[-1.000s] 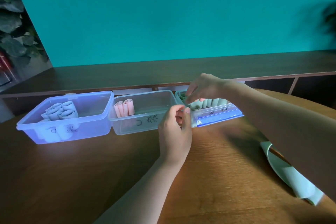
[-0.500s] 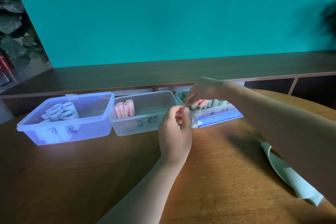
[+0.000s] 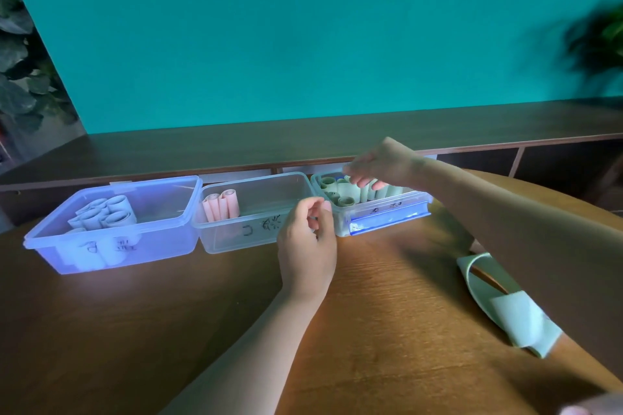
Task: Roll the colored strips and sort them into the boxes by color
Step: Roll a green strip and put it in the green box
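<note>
Right hand (image 3: 377, 167) hovering over the green box (image 3: 381, 212), fingers loosely spread, gripping nothing.
Left hand (image 3: 308, 239), curled and empty, is waiting just before that box; the unrolled green strip (image 3: 505, 307) is lying nearer the right arm.

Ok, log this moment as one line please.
stage: placing green roll | right hand: over green box, fingers open | left hand: empty, beside box | loose green strip: on table

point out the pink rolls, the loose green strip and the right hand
pink rolls (image 3: 220, 207): head view, side of the middle roll
loose green strip (image 3: 512, 315): head view, folded-over end
right hand (image 3: 381, 162): head view, back of the hand
</note>
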{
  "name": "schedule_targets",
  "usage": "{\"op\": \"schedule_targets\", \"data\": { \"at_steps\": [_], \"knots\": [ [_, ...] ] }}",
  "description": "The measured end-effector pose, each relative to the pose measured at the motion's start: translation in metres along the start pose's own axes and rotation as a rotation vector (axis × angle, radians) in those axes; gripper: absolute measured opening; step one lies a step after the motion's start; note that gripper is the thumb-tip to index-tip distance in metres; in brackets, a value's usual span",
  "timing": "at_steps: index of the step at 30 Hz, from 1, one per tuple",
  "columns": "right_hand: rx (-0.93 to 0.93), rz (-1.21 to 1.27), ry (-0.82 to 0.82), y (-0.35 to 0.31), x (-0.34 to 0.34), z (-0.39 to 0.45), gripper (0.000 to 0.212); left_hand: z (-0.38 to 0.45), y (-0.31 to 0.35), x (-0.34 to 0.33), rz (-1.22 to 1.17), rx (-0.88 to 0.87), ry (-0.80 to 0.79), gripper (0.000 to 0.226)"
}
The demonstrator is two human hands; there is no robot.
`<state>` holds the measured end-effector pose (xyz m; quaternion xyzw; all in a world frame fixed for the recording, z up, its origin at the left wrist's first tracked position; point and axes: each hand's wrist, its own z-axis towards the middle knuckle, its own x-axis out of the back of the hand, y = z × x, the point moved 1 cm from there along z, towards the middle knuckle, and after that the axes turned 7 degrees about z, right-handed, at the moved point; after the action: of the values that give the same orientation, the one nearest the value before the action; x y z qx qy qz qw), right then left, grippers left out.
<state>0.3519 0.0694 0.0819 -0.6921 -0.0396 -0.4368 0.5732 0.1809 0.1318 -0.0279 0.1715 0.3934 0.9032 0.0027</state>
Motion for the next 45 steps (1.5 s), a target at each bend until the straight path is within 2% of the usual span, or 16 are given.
{"op": "schedule_targets", "data": {
  "at_steps": [3, 9, 15, 18, 20, 25, 28, 30, 34, 40, 45],
  "knots": [
    [0.057, 0.006, 0.117, 0.007, 0.018, -0.026, 0.03, -0.009, 0.008, 0.004, -0.005, -0.089, 0.006, 0.019],
    [0.002, 0.002, 0.167, 0.026, 0.038, -0.109, 0.028, -0.04, 0.041, 0.008, -0.083, -0.201, -0.061, 0.02],
    [-0.096, -0.043, 0.226, 0.063, 0.053, -0.189, 0.023, -0.093, 0.089, 0.002, -0.234, -0.088, -0.372, 0.018],
    [-0.12, -0.182, 0.278, 0.085, 0.056, -0.218, 0.022, -0.114, 0.107, -0.012, -0.19, -0.156, -0.496, 0.023],
    [-0.077, -0.247, 0.251, 0.092, 0.056, -0.233, 0.012, -0.12, 0.115, -0.021, -0.185, -0.174, -0.544, 0.023],
    [-0.084, -0.214, 0.197, 0.102, 0.053, -0.25, 0.017, -0.122, 0.118, -0.042, -0.018, -0.135, -0.645, 0.018],
    [-0.034, -0.225, 0.214, 0.1, 0.052, -0.253, 0.011, -0.121, 0.124, -0.04, 0.042, -0.044, -0.635, 0.006],
    [0.01, -0.196, 0.237, 0.092, 0.054, -0.256, 0.01, -0.117, 0.129, -0.032, 0.025, -0.046, -0.606, 0.005],
    [0.037, -0.134, 0.302, 0.062, 0.06, -0.258, 0.011, -0.094, 0.152, 0.003, -0.19, 0.025, -0.599, 0.013],
    [0.256, 0.011, 0.388, -0.017, 0.061, -0.262, 0.005, -0.038, 0.188, 0.078, -0.211, -0.096, -0.465, 0.022],
    [0.368, 0.17, 0.405, -0.087, 0.056, -0.271, 0.011, -0.003, 0.22, 0.152, -0.168, -0.152, -0.367, 0.022]
  ]
}}
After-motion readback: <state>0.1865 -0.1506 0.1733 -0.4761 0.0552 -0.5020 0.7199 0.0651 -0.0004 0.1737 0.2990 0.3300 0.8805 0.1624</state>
